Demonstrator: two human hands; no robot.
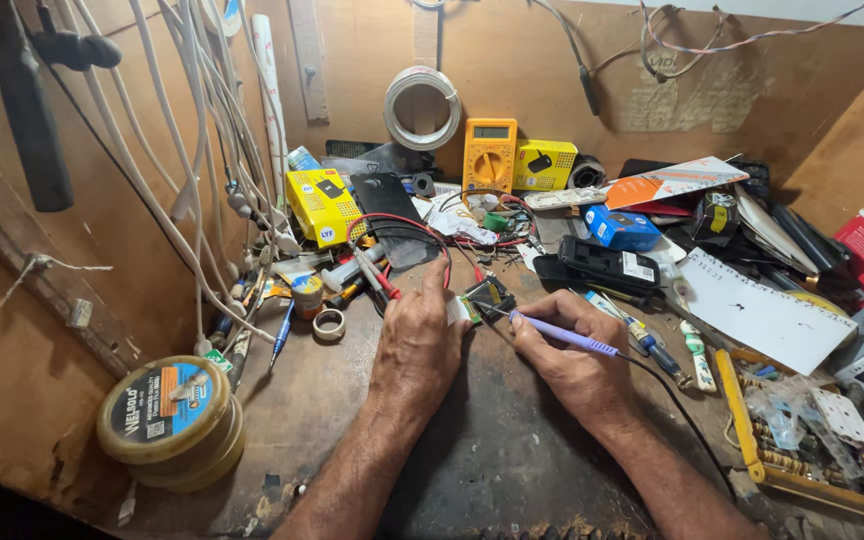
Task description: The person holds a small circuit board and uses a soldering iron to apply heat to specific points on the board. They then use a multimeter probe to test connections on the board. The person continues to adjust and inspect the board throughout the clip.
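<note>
My left hand (420, 335) rests on the dark workbench (492, 450) and pinches a small green circuit board (484, 298) at its left edge. My right hand (577, 350) grips a purple-handled soldering iron (562, 335) like a pen, its tip touching the board's near side. The iron's black cord runs off to the right across the bench. Red and black probe leads (402, 232) curl just beyond the board.
A yellow multimeter (489, 155) leans on the back wall beside yellow boxes (324, 205). A round solder tin (167, 415) sits at the left. Screwdrivers, a tape ring (329, 324), a black phone (607, 265), a blue box and a parts tray (812, 440) crowd the right and back.
</note>
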